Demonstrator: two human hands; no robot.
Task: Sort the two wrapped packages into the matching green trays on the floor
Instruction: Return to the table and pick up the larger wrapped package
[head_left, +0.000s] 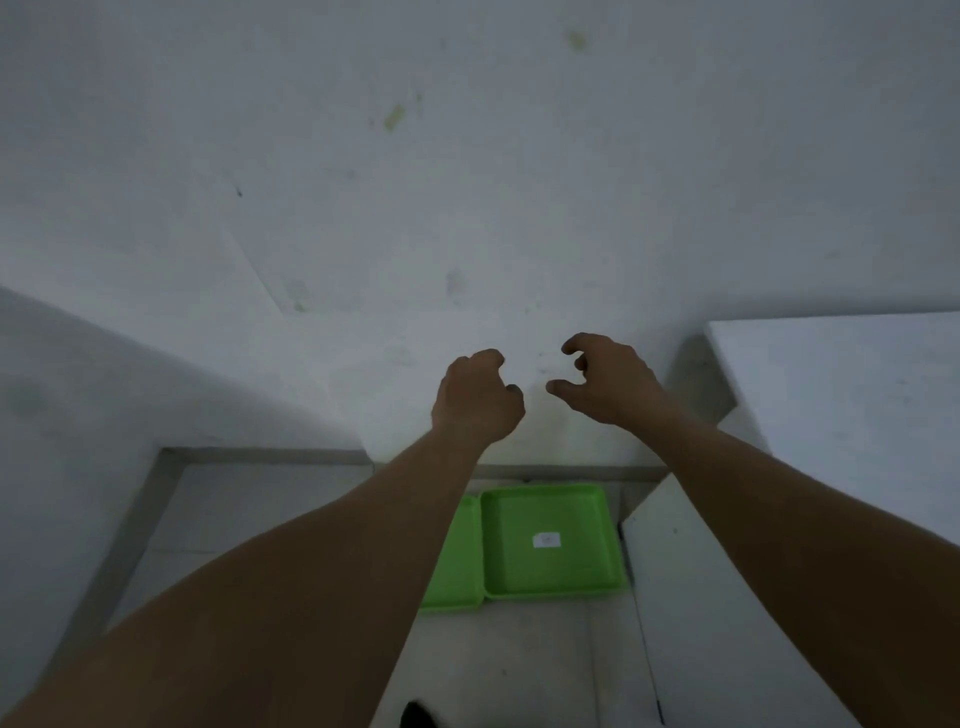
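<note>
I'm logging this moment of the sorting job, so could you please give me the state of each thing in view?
Left hand: raised, loosely curled, holding nothing.
Right hand: raised, fingers open and curved, holding nothing.
Right tray: on the floor, no package inside, a small white label on its base.
Left tray: on the floor, mostly hidden by the left forearm.

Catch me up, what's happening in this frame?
A person stands facing a white wall with both bare arms stretched forward. The left hand and the right hand are raised with fingers curled, and neither holds anything. On the floor below sit two green trays side by side: the right tray has a small white label inside it, and the left tray is mostly hidden by the left forearm. No wrapped package is in view, so nothing visibly sorted yet.
</note>
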